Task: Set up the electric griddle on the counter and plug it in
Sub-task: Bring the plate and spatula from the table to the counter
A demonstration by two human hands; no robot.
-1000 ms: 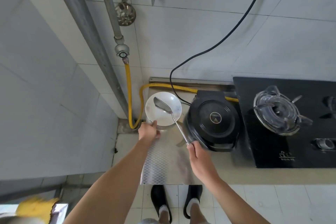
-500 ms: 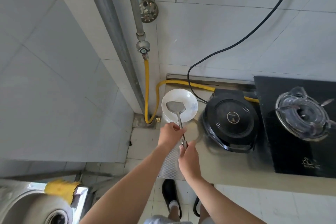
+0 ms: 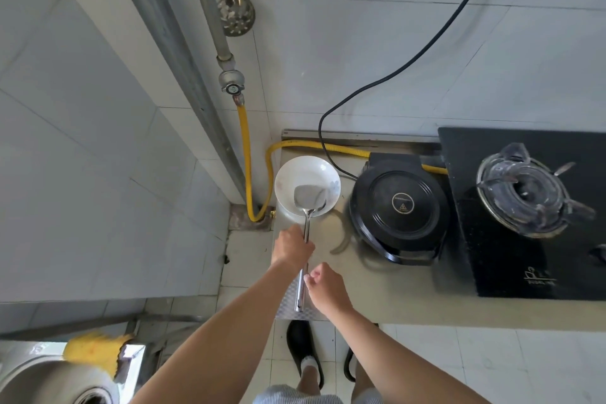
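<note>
The black round electric griddle (image 3: 398,206) sits lid-down on the counter (image 3: 393,298), between a white bowl (image 3: 306,177) and the gas stove. Its black cord (image 3: 426,57) runs from behind it up the tiled wall and out of the frame's top. My left hand (image 3: 292,246) grips the handle of a metal spatula (image 3: 310,198) whose blade lies over the bowl. My right hand (image 3: 328,285) hovers beside the lower end of the handle, fingers loosely curled and not wrapped around it.
A black glass gas stove (image 3: 485,249) with a burner fills the right. A yellow gas hose (image 3: 244,154) drops from a wall pipe and runs behind the bowl. A skimmer (image 3: 236,14) hangs on the wall. A steel sink (image 3: 49,384) lies lower left.
The spatula passed from my right hand to my left, which left the bowl rim and took the handle. My right hand slid down and came off it. The view shifted right.
</note>
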